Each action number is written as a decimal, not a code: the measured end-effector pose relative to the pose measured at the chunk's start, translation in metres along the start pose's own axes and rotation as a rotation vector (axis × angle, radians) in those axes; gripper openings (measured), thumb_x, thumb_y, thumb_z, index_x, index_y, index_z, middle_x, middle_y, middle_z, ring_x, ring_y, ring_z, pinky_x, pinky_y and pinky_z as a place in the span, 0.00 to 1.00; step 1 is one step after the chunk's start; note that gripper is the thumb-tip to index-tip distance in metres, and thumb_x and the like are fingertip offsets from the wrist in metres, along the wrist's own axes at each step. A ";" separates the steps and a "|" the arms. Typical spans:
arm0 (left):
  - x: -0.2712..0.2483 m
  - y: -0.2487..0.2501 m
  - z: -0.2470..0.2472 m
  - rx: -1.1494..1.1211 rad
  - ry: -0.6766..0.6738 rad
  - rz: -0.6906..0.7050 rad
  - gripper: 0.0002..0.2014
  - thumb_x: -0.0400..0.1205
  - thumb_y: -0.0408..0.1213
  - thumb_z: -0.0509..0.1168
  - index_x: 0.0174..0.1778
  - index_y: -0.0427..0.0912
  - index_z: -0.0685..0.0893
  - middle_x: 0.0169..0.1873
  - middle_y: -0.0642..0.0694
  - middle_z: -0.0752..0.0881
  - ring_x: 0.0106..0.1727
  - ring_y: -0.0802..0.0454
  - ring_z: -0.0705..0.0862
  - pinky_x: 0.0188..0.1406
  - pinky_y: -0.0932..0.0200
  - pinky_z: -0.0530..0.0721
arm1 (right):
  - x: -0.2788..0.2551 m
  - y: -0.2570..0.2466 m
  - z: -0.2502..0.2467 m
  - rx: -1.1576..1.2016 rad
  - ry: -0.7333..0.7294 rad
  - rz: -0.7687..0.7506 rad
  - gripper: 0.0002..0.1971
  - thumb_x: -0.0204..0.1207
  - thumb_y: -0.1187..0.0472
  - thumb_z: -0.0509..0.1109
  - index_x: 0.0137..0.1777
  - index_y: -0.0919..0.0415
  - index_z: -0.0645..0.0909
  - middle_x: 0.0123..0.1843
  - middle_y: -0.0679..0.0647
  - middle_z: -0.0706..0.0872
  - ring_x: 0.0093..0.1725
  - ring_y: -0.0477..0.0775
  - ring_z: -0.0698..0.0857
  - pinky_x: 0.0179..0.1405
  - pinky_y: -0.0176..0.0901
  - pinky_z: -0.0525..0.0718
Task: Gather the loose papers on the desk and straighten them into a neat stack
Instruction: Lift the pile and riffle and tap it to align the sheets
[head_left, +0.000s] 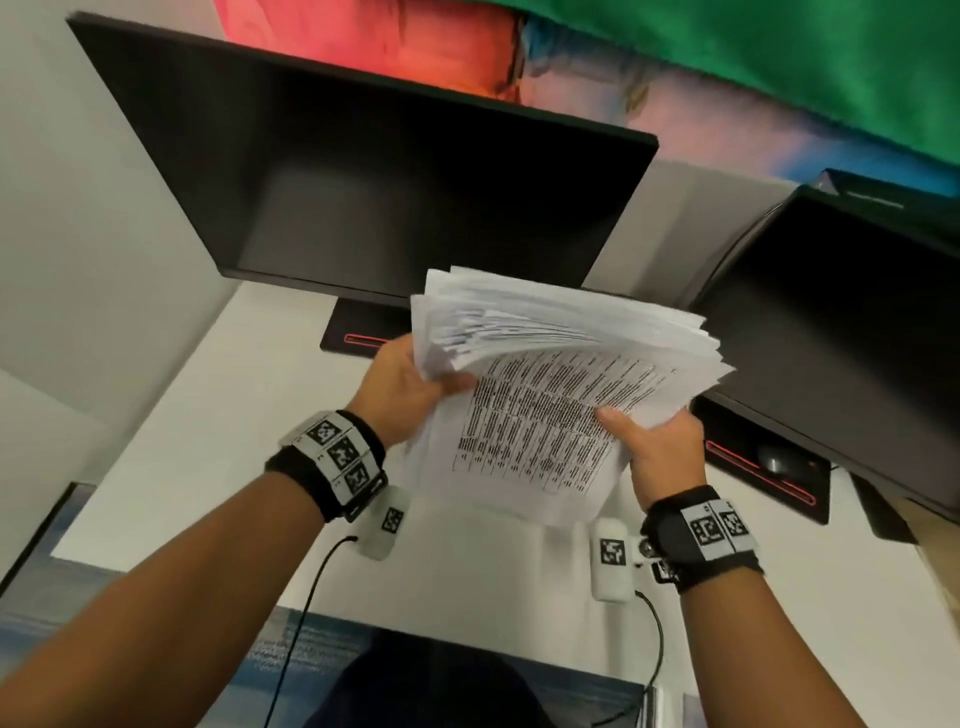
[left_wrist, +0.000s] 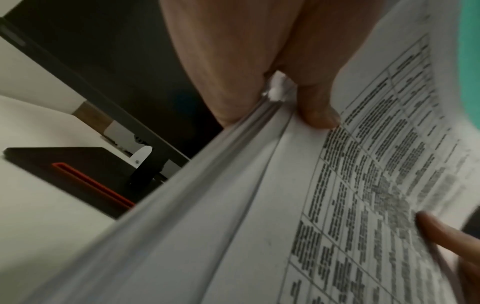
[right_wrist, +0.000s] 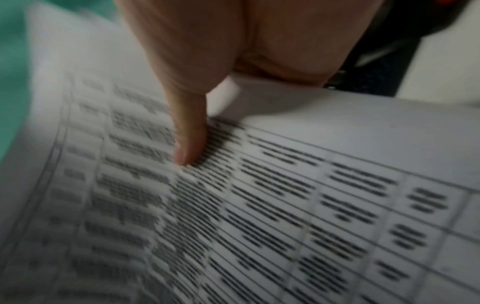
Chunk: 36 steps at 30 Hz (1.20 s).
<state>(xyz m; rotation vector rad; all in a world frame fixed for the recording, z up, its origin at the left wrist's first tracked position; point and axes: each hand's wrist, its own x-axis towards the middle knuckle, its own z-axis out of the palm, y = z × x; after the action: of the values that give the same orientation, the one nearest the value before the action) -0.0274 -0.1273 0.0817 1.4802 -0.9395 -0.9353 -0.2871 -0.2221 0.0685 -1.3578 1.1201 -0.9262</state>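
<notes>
- Looking down, we see the white bench (head_left: 218, 467) as the biggest thing, running under both of our arms.
- On it stands a dark monitor (head_left: 363, 192), tilted in the head view, with its black base (head_left: 358, 332) showing a red slot.
- A second dark monitor (head_left: 841, 322) stands to the right, its base (head_left: 769, 478) also marked with a red line, and a dark mouse (head_left: 776, 460) lies on that base.
- We hold the papers (head_left: 550, 405) in the air above the bench, in front of the first monitor; the sheets are fanned and uneven at the far edges, and the top sheet carries a printed table.
- Our left hand (head_left: 400, 389) grasps the left edge of the papers, thumb on top and fingers (left_wrist: 228, 82) underneath, as the left wrist view shows.
- Our right hand (head_left: 660, 447) grasps the right edge, its thumb (right_wrist: 189, 139) pressed on the printed sheet; the fingers below are hidden.
- Both wrists wear black bands (head_left: 332, 462) with square black-and-white markers, and a thin black cable (head_left: 306, 613) runs back from the left one.
</notes>
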 end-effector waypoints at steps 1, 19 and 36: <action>-0.001 -0.003 0.002 0.038 0.006 0.014 0.17 0.76 0.33 0.75 0.60 0.43 0.86 0.52 0.50 0.92 0.53 0.58 0.90 0.54 0.52 0.90 | -0.001 0.000 -0.002 0.002 0.016 -0.004 0.24 0.67 0.68 0.82 0.64 0.64 0.84 0.57 0.53 0.92 0.58 0.51 0.91 0.61 0.50 0.87; -0.020 0.005 0.021 -0.114 0.196 0.240 0.27 0.74 0.49 0.73 0.63 0.42 0.72 0.45 0.58 0.83 0.44 0.65 0.86 0.42 0.70 0.84 | -0.024 0.006 0.007 0.094 0.080 -0.111 0.29 0.57 0.63 0.85 0.61 0.65 0.85 0.50 0.49 0.94 0.51 0.51 0.92 0.47 0.41 0.90; -0.014 0.011 0.023 0.052 0.351 0.348 0.07 0.85 0.32 0.62 0.55 0.40 0.84 0.46 0.54 0.85 0.46 0.64 0.84 0.45 0.69 0.82 | -0.029 -0.014 0.021 0.058 0.310 -0.261 0.13 0.76 0.50 0.68 0.51 0.55 0.89 0.47 0.48 0.91 0.51 0.53 0.89 0.51 0.51 0.89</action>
<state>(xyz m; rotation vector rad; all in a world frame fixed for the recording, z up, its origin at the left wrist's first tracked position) -0.0543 -0.1236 0.0914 1.4069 -0.9241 -0.3853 -0.2724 -0.1888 0.0827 -1.3637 1.1513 -1.3855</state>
